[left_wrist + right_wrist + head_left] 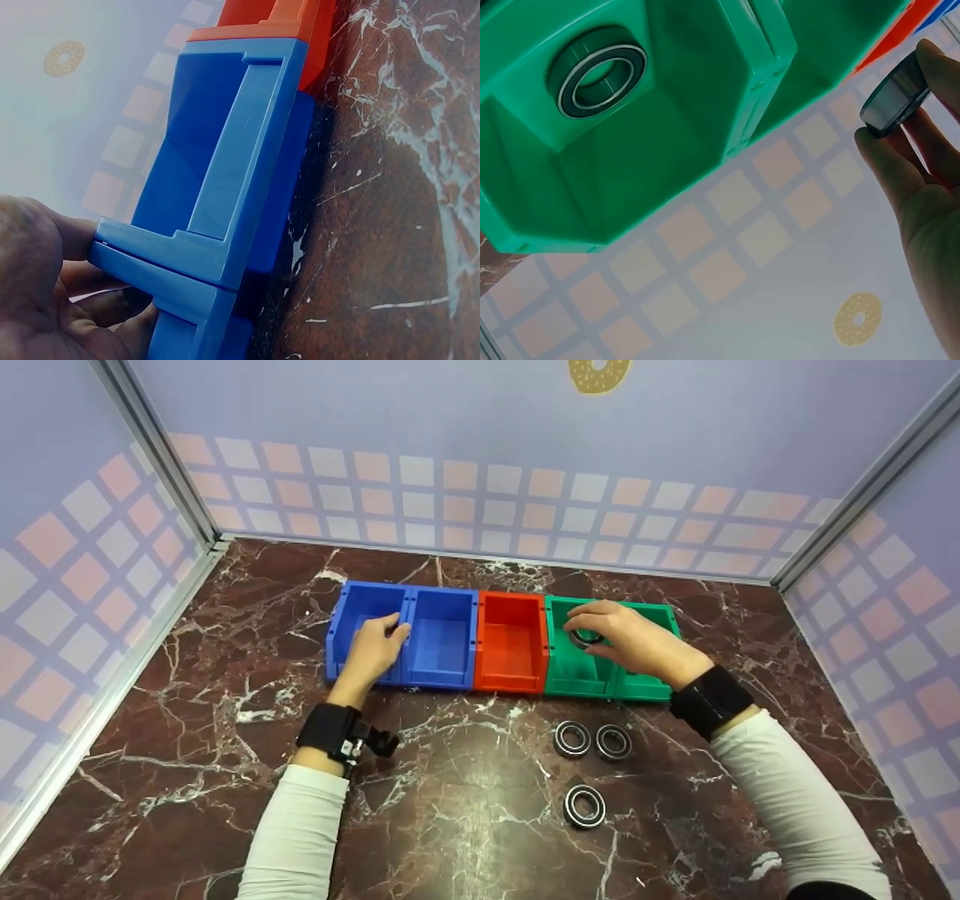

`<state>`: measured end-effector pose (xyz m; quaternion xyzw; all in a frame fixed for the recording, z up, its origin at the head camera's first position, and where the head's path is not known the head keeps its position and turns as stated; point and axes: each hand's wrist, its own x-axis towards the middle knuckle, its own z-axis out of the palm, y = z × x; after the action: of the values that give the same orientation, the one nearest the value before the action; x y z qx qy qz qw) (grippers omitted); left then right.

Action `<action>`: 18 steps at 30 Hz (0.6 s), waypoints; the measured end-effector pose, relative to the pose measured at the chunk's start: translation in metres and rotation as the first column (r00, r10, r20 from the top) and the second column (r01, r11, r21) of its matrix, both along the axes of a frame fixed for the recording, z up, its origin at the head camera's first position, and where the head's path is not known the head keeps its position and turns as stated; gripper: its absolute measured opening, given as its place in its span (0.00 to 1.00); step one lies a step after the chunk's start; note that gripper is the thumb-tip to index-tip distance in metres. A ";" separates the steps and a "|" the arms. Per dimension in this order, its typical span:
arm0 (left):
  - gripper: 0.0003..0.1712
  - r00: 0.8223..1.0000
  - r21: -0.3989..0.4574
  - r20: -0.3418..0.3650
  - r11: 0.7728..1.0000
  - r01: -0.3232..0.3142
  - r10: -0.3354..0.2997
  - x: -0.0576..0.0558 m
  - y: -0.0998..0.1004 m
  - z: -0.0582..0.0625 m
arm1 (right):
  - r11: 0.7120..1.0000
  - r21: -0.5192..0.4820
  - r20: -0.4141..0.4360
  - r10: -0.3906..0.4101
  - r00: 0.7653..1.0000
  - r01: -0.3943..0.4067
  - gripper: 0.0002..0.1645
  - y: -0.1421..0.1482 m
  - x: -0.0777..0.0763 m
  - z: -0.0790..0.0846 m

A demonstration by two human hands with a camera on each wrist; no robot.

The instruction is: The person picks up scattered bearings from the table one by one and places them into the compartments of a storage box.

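Note:
My left hand is at the left blue bin, gripping the divider it shares with the second blue bin. Up close in the left wrist view, the fingers of the left hand bend about the end of that wall. Between thumb and fingertips, my right hand pinches a ball bearing above the left green bin. Inside the right green bin another bearing leans against the wall; in the head view the right hand and wrist cover part of that bin.
Three more bearings lie on the dark marbled table: two side by side, the left one and the right one, and one nearer. A red bin joins the blue and green bins. Patterned panels enclose the table.

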<state>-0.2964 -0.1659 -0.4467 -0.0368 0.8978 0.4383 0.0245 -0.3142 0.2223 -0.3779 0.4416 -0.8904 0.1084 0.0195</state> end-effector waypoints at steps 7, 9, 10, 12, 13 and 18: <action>0.31 1.000 0.013 0.001 1.000 -0.008 0.008 0.000 0.001 0.001 | 1.000 0.007 0.017 -0.021 1.000 0.020 0.26 0.000 -0.003 -0.005; 0.31 1.000 0.014 0.003 1.000 -0.012 0.012 0.000 0.001 0.001 | 0.999 0.017 0.031 -0.034 0.999 0.033 0.26 0.000 -0.003 -0.006; 0.31 1.000 0.016 0.006 1.000 -0.013 0.013 0.000 0.001 0.001 | 0.999 0.020 0.035 -0.037 0.999 0.037 0.26 0.000 -0.004 -0.007; 0.31 1.000 0.015 0.009 1.000 -0.013 0.013 0.000 0.001 0.001 | 0.999 0.023 0.042 -0.042 0.998 0.041 0.26 0.000 -0.005 -0.008; 0.31 1.000 0.014 0.013 1.000 -0.012 0.012 0.000 0.001 0.001 | 0.999 0.022 0.045 -0.043 0.998 0.042 0.26 0.000 -0.006 -0.009; 0.31 1.000 0.015 0.027 1.000 -0.013 0.012 0.000 0.000 0.000 | 0.999 0.011 0.054 -0.040 0.998 0.039 0.26 -0.002 -0.009 -0.014</action>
<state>-0.2969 -0.1659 -0.4465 -0.0482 0.8937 0.4447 0.0341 -0.3228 0.2207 -0.3917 0.4208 -0.8998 0.1154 -0.0045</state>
